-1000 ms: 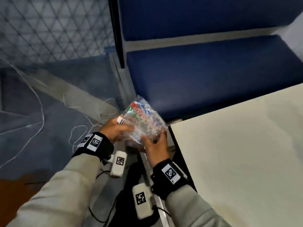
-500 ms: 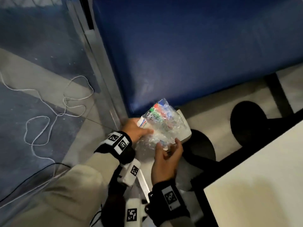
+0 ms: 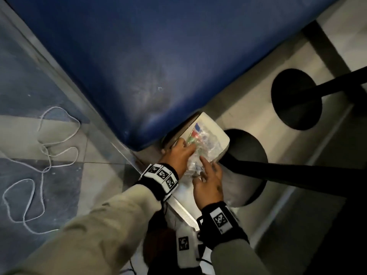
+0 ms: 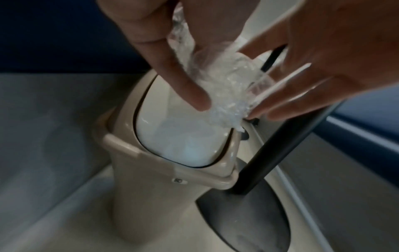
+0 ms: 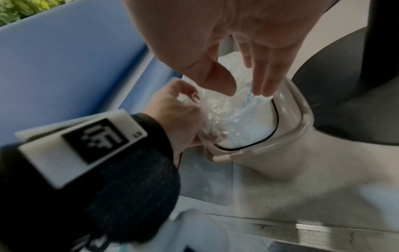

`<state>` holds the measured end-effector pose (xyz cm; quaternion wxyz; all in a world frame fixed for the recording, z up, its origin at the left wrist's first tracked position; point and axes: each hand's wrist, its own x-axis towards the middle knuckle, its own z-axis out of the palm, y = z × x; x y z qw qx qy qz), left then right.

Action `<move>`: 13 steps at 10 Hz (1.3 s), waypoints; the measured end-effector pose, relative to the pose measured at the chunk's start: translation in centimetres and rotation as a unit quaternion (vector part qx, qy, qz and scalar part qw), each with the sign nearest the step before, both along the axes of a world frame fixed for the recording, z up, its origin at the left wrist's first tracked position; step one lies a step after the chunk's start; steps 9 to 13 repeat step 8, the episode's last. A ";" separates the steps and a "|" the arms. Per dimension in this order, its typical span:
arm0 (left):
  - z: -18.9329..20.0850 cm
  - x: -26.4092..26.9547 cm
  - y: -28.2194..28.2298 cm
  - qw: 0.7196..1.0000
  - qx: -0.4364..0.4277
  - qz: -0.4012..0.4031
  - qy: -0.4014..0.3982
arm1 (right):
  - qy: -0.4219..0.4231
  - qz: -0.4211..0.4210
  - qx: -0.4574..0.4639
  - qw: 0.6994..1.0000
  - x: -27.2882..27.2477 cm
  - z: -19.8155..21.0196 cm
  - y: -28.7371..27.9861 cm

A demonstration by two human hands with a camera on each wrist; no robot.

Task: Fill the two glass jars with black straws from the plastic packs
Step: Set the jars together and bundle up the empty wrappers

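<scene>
A bin (image 3: 216,133) stands on the floor (image 3: 248,108) just right of the seat's (image 3: 158,56) near corner, with a round table base (image 3: 250,155) touching its right side and another base (image 3: 296,100) farther right. The crumpled plastic pack (image 3: 200,149) lies on the bin's lid (image 4: 172,136), between the left hand (image 3: 178,155) and the right hand (image 3: 208,183). A cord (image 3: 45,151) lies on the floor, far left.

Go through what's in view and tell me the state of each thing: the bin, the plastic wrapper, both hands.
Plastic wrapper: crumpled, empty-looking, held against the bin's lid.
Bin: upright on the floor beside the black table base.
Swing lid: white, wrapper pressed at its edge; whether it has tipped is unclear.
Left hand: grips the wrapper.
Right hand: fingers straight, pushing the wrapper down.
White cord: loose, looped on the floor.
</scene>
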<state>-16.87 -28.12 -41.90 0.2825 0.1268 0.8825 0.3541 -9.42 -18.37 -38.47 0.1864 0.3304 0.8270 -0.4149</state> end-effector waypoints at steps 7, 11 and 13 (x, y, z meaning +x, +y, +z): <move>-5.8 -2.3 3.8 0.950 -0.255 -0.161 -0.087 | -0.024 0.061 0.028 0.997 1.5 0.6 1.5; -4.0 -2.2 2.8 0.976 -0.170 -0.129 -0.051 | -0.037 0.064 0.040 0.997 1.1 0.5 1.3; -4.0 -2.2 2.8 0.976 -0.170 -0.129 -0.051 | -0.037 0.064 0.040 0.997 1.1 0.5 1.3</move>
